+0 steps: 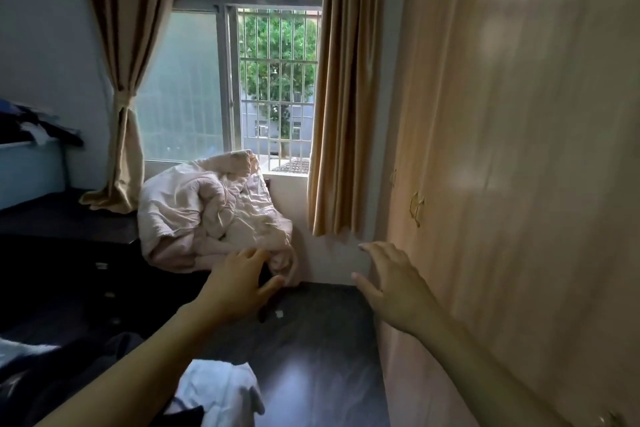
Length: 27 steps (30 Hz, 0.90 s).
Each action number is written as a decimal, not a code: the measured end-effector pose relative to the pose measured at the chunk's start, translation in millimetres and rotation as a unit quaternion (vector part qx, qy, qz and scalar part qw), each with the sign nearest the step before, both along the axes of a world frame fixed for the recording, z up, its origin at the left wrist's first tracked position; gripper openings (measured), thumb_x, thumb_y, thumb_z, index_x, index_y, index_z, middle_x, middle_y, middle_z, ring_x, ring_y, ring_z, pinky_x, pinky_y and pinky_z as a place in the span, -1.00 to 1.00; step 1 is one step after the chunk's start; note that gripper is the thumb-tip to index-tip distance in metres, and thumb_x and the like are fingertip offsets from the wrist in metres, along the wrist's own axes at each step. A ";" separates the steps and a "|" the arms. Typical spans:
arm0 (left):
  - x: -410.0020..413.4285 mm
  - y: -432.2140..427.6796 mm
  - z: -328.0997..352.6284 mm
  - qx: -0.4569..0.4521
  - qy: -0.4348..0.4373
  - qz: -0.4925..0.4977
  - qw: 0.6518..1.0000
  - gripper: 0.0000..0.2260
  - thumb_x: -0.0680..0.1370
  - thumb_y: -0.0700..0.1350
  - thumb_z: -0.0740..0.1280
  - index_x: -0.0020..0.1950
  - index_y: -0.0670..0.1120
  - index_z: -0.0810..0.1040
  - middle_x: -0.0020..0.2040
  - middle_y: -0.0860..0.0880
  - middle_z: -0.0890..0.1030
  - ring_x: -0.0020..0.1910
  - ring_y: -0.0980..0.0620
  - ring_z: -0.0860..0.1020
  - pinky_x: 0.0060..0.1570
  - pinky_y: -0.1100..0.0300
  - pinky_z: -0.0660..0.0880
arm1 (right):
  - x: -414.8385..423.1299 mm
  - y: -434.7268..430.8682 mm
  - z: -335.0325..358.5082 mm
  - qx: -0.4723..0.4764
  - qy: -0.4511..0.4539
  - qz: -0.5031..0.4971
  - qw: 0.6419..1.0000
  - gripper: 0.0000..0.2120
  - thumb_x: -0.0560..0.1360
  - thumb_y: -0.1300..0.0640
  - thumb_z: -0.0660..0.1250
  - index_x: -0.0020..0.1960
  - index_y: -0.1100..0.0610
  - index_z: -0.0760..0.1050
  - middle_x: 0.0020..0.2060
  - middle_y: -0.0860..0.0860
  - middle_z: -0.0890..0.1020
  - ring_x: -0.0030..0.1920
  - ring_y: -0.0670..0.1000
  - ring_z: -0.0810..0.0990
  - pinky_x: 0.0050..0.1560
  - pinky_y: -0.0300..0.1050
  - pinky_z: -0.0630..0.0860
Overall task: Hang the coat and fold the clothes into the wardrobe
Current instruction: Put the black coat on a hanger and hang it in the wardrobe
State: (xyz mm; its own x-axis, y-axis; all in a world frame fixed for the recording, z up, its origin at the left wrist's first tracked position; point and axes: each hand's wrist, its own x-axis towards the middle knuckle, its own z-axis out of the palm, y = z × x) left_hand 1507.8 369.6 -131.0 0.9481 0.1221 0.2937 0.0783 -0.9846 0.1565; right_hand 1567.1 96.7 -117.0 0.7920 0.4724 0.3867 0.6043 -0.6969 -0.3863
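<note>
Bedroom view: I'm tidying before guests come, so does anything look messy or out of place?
Yes. A pale pink quilt sits crumpled in a heap under the window rather than folded. White clothing lies bunched at the bottom edge, and dark clothes are piled at far left.

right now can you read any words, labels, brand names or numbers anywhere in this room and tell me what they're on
None: no readable text shows in this view.
The wardrobe doors are plain and motion-blurred, and nothing can be made out on the handle.
The white clothes at the bottom show no legible print.
The small pale spot on the dark floor is too small to tell.
The buildings outside the window carry no readable signs.
</note>
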 end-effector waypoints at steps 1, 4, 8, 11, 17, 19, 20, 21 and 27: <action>21.7 3.8 2.0 -0.003 -0.003 0.003 1.000 -0.53 0.55 0.28 0.23 0.32 0.02 0.46 0.30 -0.03 0.50 0.26 -0.07 0.50 0.09 0.06 0.41 | 25.6 4.6 2.5 -0.001 0.001 0.004 1.000 -0.45 0.59 -0.17 0.23 0.52 -0.05 0.20 0.47 -0.09 0.30 0.45 -0.08 0.25 0.42 -0.11 0.27; 78.1 21.3 3.7 -0.019 -0.016 0.013 1.000 -0.59 0.57 0.22 0.28 0.31 0.01 0.47 0.27 -0.04 0.51 0.26 -0.09 0.50 0.10 0.06 0.43 | 94.4 24.0 8.2 -0.002 0.000 0.017 1.000 -0.47 0.59 -0.14 0.24 0.51 -0.04 0.23 0.46 -0.06 0.31 0.45 -0.05 0.26 0.41 -0.11 0.27; 147.6 57.4 -2.2 -0.032 0.001 0.038 0.999 -0.49 0.52 0.32 0.21 0.33 0.03 0.45 0.28 -0.01 0.50 0.30 -0.07 0.47 0.15 0.03 0.46 | 171.5 58.9 2.0 -0.014 -0.002 0.045 0.999 -0.46 0.58 -0.14 0.25 0.50 -0.02 0.24 0.44 -0.07 0.32 0.43 -0.05 0.28 0.42 -0.10 0.29; 201.1 81.2 -10.0 -0.044 0.004 0.057 0.997 -0.31 0.39 0.43 0.02 0.34 0.05 0.45 0.29 0.01 0.50 0.30 -0.05 0.48 0.17 0.03 0.46 | 233.5 88.4 -6.7 -0.016 -0.011 0.053 0.998 -0.44 0.58 -0.15 0.25 0.51 -0.02 0.24 0.42 -0.08 0.32 0.42 -0.05 0.28 0.41 -0.09 0.30; 321.9 146.0 -36.1 -0.036 -0.010 0.069 0.997 -0.46 0.53 0.33 0.18 0.35 0.02 0.46 0.32 0.00 0.51 0.28 -0.06 0.48 0.20 0.06 0.43 | 360.6 167.6 -22.4 -0.027 -0.030 0.069 0.997 -0.45 0.55 -0.17 0.27 0.48 -0.03 0.28 0.39 -0.06 0.36 0.39 -0.03 0.32 0.39 -0.07 0.32; 362.7 173.2 -38.6 -0.043 -0.014 0.077 0.996 -0.51 0.56 0.28 0.24 0.38 0.02 0.44 0.33 0.01 0.49 0.30 -0.05 0.47 0.21 0.06 0.42 | 400.9 199.4 -19.2 -0.031 -0.020 0.075 0.997 -0.46 0.55 -0.17 0.27 0.47 -0.04 0.29 0.39 -0.06 0.37 0.40 -0.01 0.32 0.38 -0.10 0.31; 381.9 186.7 -37.8 -0.046 -0.013 0.084 0.995 -0.50 0.56 0.27 0.25 0.40 0.02 0.42 0.34 0.01 0.48 0.30 -0.05 0.47 0.22 0.05 0.42 | 421.2 215.4 -17.0 -0.036 -0.018 0.081 0.996 -0.48 0.55 -0.16 0.28 0.46 -0.04 0.30 0.38 -0.05 0.38 0.39 0.00 0.34 0.37 -0.11 0.31; 398.9 199.7 -37.2 -0.050 -0.014 0.090 0.995 -0.49 0.56 0.26 0.25 0.42 0.02 0.41 0.36 0.01 0.48 0.30 -0.04 0.48 0.22 0.04 0.43 | 440.6 231.1 -14.8 -0.043 -0.024 0.092 0.995 -0.48 0.55 -0.16 0.28 0.45 -0.03 0.31 0.37 -0.04 0.39 0.38 0.01 0.36 0.37 -0.10 0.32; 467.4 262.8 -43.8 -0.101 -0.016 0.143 0.984 -0.46 0.50 0.31 0.21 0.35 0.00 0.46 0.32 -0.01 0.49 0.27 -0.06 0.48 0.23 -0.08 0.46 | 540.7 311.7 -18.2 -0.060 -0.008 0.159 0.985 -0.44 0.52 -0.24 0.20 0.43 0.00 0.34 0.28 0.01 0.48 0.30 0.03 0.42 0.35 0.03 0.39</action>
